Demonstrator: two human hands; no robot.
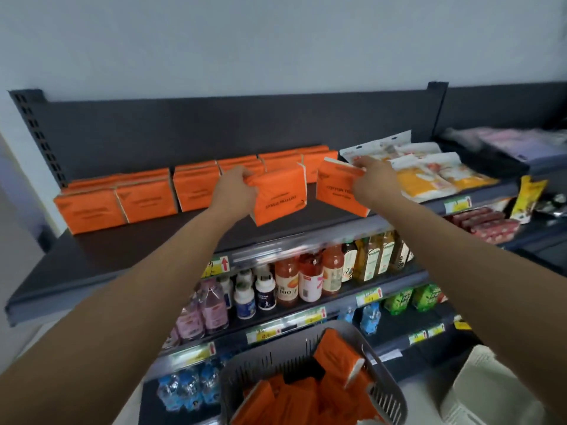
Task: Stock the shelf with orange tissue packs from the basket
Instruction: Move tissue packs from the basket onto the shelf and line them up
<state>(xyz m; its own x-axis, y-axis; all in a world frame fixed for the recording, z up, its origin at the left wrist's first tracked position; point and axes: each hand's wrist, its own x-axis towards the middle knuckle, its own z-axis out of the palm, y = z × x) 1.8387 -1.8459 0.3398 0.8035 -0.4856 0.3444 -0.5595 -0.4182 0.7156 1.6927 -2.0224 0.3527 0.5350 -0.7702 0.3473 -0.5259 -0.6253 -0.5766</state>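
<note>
Both arms reach up to the dark top shelf point(129, 250). My left hand point(237, 187) grips one orange tissue pack point(280, 194) by its left end, tilted just above the shelf. My right hand point(369, 182) holds a second orange tissue pack point(336, 187) by its right edge, close to the right of the first. Behind them, several orange packs point(144, 199) stand in a row along the shelf's back. Below, a grey slotted basket point(385, 391) holds several more orange packs point(331, 357).
White and yellow snack bags point(429, 173) lie on the top shelf right of the orange packs. Lower shelves carry juice bottles point(287, 280), white supplement bottles, pink and blue water bottles and green cartons. Red packets point(484, 223) sit at the right. The shelf's front left part is bare.
</note>
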